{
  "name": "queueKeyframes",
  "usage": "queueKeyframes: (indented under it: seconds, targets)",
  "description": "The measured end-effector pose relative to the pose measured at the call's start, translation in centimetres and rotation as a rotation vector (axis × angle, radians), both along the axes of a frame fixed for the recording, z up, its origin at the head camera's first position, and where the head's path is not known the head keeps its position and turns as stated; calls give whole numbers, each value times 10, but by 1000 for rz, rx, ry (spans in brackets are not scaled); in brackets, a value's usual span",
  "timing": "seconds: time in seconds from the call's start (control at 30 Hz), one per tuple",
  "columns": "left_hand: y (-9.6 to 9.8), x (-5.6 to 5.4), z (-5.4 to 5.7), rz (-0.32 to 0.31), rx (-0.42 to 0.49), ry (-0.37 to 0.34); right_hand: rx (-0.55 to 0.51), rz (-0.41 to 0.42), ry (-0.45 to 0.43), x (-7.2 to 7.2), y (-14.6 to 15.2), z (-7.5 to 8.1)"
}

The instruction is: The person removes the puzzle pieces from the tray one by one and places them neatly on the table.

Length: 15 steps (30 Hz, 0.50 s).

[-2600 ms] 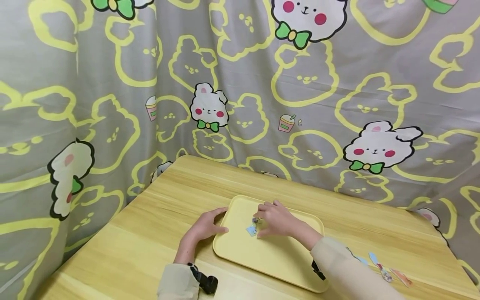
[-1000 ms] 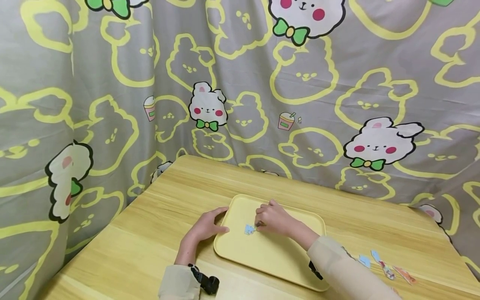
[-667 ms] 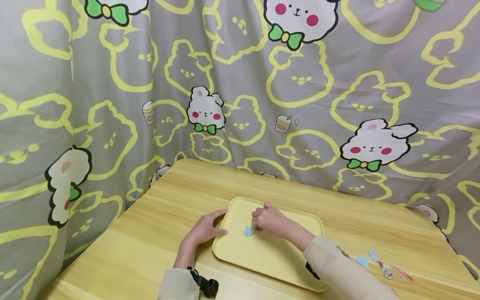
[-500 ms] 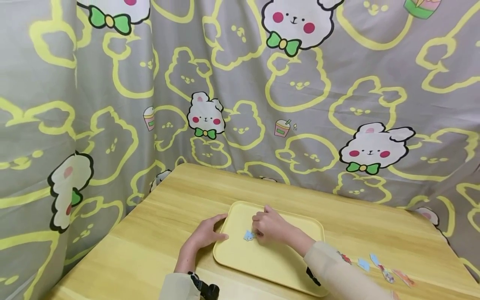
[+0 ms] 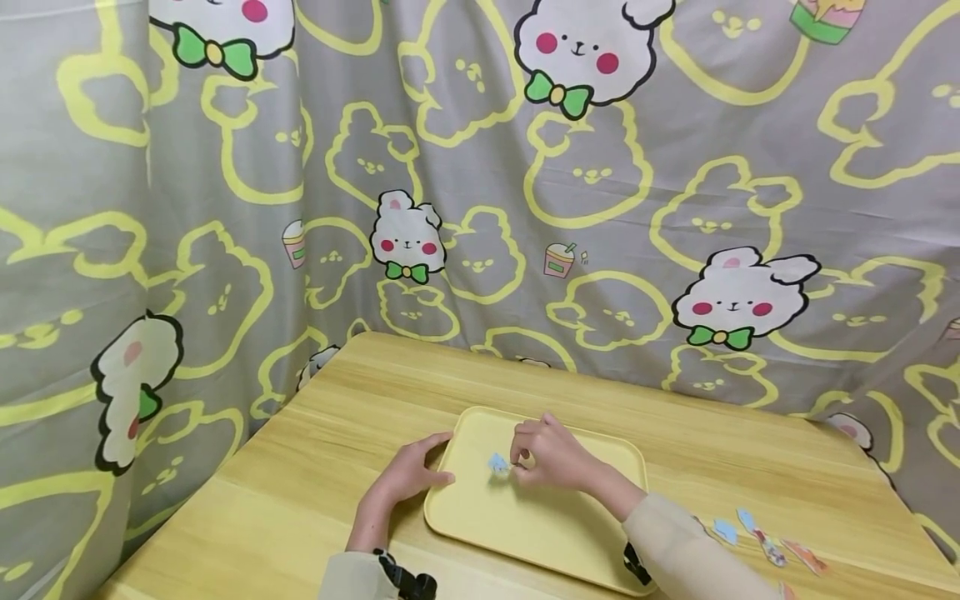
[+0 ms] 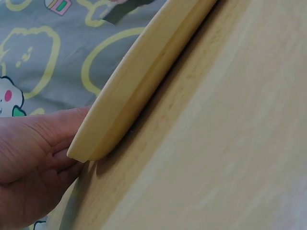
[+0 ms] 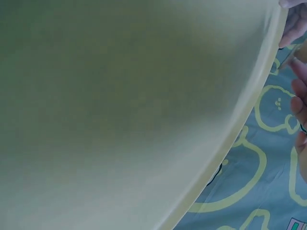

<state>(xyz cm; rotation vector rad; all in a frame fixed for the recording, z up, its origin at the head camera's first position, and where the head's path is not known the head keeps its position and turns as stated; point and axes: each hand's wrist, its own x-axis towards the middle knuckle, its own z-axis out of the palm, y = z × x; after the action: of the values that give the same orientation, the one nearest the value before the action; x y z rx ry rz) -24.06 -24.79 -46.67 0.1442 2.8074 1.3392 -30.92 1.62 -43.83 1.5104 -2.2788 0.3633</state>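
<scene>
A yellow tray (image 5: 540, 533) lies on the wooden table. My left hand (image 5: 411, 471) holds its left edge, thumb over the rim; in the left wrist view the fingers of the left hand (image 6: 36, 158) reach behind the tray's rim (image 6: 129, 91). Over the tray, my right hand (image 5: 555, 454) pinches a small light-blue jigsaw puzzle piece (image 5: 498, 463), which sits slightly raised with a shadow under it. The fingertips hide part of what is held. In the right wrist view, fingers (image 7: 300, 98) show at the right edge with a brown-backed piece (image 7: 301, 51) beside them.
To the right of the tray, near the right sleeve (image 5: 682, 542), several loose pieces lie on the table (image 5: 360, 375): a blue one (image 5: 725, 531), a long multicoloured one (image 5: 768, 546) and an orange one (image 5: 806, 557). A patterned curtain (image 5: 480, 167) hangs behind and left.
My right hand, earlier lower over the tray beside the blue piece, has risen slightly and shifted right, and that piece now looks tilted up. The left hand stays on the tray's edge.
</scene>
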Motion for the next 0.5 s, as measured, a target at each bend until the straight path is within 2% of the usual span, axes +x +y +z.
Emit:
queueKeyframes:
  seconds: [0.3, 0.37, 0.5]
  targets:
    - [1, 1, 1, 8, -8, 2, -171, -19, -268, 6, 1, 2]
    - [1, 1, 2, 8, -9, 2, -233, -11, -356, 7, 1, 4]
    - [1, 1, 2, 10, -10, -1, -342, 9, -592, 9, 2, 7]
